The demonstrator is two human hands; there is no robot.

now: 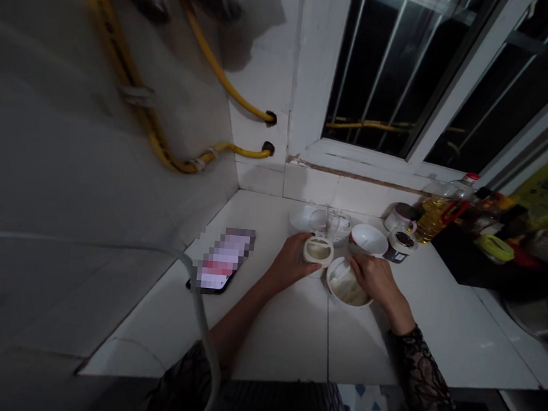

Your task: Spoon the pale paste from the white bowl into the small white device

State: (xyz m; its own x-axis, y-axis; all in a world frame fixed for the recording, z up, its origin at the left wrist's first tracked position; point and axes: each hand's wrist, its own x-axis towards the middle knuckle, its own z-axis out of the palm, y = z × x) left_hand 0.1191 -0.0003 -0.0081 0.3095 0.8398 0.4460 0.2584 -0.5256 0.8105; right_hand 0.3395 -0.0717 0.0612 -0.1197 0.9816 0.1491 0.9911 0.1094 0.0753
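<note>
My left hand [292, 259] is wrapped round a small round white container [318, 253] with its lid flipped open, holding it on the white counter [286, 334]. My right hand [377, 280] rests over a white bowl [343, 288] of pale food; its fingers are curled, and whether they hold anything I cannot tell. Just behind stand an empty white bowl [369, 238], another white bowl [304, 218] and a clear glass [337, 224].
A phone [223, 262] lies on the counter to the left. Jars [401, 245], an oil bottle [433, 216] and other bottles crowd the right by the dark stove top [471, 258]. Yellow gas hoses [201, 157] run along the wall. A barred window [410, 70] is behind.
</note>
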